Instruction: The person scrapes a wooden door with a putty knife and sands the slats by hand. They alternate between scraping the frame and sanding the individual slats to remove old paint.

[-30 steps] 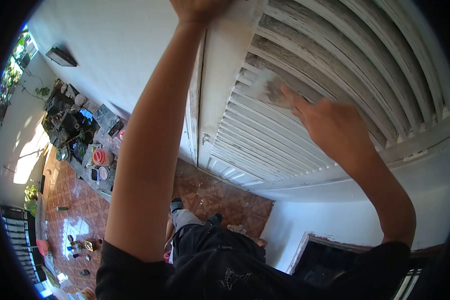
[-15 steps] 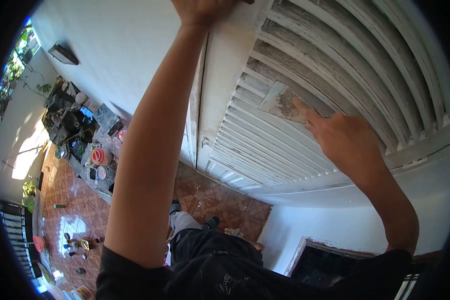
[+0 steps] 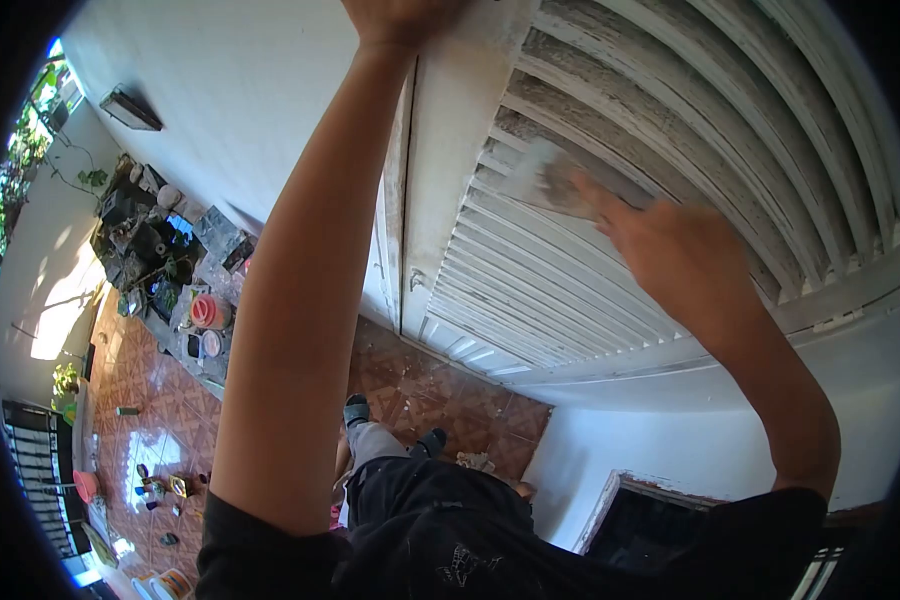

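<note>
My right hand (image 3: pixel 685 260) is closed around a wide putty knife (image 3: pixel 560 190), its index finger stretched along the blade. The blade, smeared grey-white and blurred by motion, lies against the slats of a white louvred door (image 3: pixel 530 270). Worn, dirty patches show on the upper slats (image 3: pixel 610 75). My left hand (image 3: pixel 400 18) is raised at the top edge of the view, up against the door's frame (image 3: pixel 460 110). Its fingers run out of the picture.
Left of my arm, a ledge carries a pink-lidded container (image 3: pixel 210 311) and dark stones (image 3: pixel 140 235). Small items (image 3: pixel 160 488) lie on the tiled floor (image 3: pixel 440 400). A dark framed opening (image 3: pixel 650 520) is at lower right.
My right hand and the putty knife have shifted slightly left and up along the slats. My left hand stays at about the same spot.
</note>
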`<action>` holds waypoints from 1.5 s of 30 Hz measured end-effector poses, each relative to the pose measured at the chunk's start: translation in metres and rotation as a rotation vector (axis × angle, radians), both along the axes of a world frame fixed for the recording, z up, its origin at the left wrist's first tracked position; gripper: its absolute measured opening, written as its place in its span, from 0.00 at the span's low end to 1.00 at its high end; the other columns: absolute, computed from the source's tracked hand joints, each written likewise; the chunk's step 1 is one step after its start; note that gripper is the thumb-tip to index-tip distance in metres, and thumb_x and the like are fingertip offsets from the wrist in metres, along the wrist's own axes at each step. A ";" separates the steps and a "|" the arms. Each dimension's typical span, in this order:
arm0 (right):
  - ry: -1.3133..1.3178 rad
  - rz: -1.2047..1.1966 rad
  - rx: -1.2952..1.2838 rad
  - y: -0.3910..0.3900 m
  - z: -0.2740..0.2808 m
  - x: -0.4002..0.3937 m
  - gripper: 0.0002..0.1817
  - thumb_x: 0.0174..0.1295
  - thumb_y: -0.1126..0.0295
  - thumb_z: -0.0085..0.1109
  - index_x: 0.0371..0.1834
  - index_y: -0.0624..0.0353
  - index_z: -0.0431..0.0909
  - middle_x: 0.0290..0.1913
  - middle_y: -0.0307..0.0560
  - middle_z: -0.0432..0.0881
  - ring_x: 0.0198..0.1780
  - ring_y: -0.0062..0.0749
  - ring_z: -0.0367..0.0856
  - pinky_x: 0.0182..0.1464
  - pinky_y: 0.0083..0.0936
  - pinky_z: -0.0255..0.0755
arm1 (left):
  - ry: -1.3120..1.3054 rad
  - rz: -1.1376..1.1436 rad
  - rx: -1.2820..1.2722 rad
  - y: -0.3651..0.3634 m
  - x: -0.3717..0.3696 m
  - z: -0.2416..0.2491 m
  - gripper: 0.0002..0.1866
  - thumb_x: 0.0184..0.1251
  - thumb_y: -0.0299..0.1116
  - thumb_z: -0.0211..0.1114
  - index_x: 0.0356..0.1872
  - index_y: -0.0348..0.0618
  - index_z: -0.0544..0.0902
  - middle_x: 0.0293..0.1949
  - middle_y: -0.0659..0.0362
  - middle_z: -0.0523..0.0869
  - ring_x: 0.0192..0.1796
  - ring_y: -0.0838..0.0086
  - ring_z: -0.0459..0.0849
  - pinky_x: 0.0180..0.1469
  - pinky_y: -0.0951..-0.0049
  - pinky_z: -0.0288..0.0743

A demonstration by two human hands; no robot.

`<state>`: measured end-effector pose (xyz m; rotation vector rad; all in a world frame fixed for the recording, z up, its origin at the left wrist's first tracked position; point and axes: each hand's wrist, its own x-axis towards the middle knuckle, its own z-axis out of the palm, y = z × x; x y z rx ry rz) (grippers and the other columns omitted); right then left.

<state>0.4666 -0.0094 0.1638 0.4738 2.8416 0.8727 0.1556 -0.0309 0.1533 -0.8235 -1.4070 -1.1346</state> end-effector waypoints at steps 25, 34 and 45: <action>0.054 -0.059 0.082 -0.005 -0.027 -0.018 0.30 0.74 0.58 0.53 0.79 0.37 0.62 0.18 0.43 0.80 0.18 0.32 0.81 0.24 0.34 0.78 | 0.025 0.007 0.010 0.003 -0.010 -0.006 0.29 0.72 0.52 0.46 0.72 0.66 0.74 0.65 0.52 0.71 0.72 0.62 0.63 0.71 0.46 0.48; 0.090 -0.057 0.035 -0.008 -0.026 -0.012 0.28 0.75 0.55 0.51 0.78 0.37 0.63 0.18 0.44 0.80 0.18 0.35 0.82 0.24 0.35 0.78 | 0.014 0.000 -0.014 0.002 -0.007 -0.006 0.29 0.72 0.51 0.45 0.73 0.63 0.73 0.65 0.52 0.73 0.73 0.62 0.63 0.71 0.48 0.46; 0.184 -0.151 -0.026 0.002 -0.030 0.032 0.29 0.74 0.54 0.53 0.78 0.35 0.64 0.18 0.46 0.78 0.20 0.38 0.82 0.25 0.37 0.78 | 0.007 0.009 -0.037 -0.005 -0.004 -0.005 0.30 0.73 0.50 0.45 0.73 0.56 0.73 0.65 0.49 0.73 0.73 0.59 0.65 0.71 0.49 0.49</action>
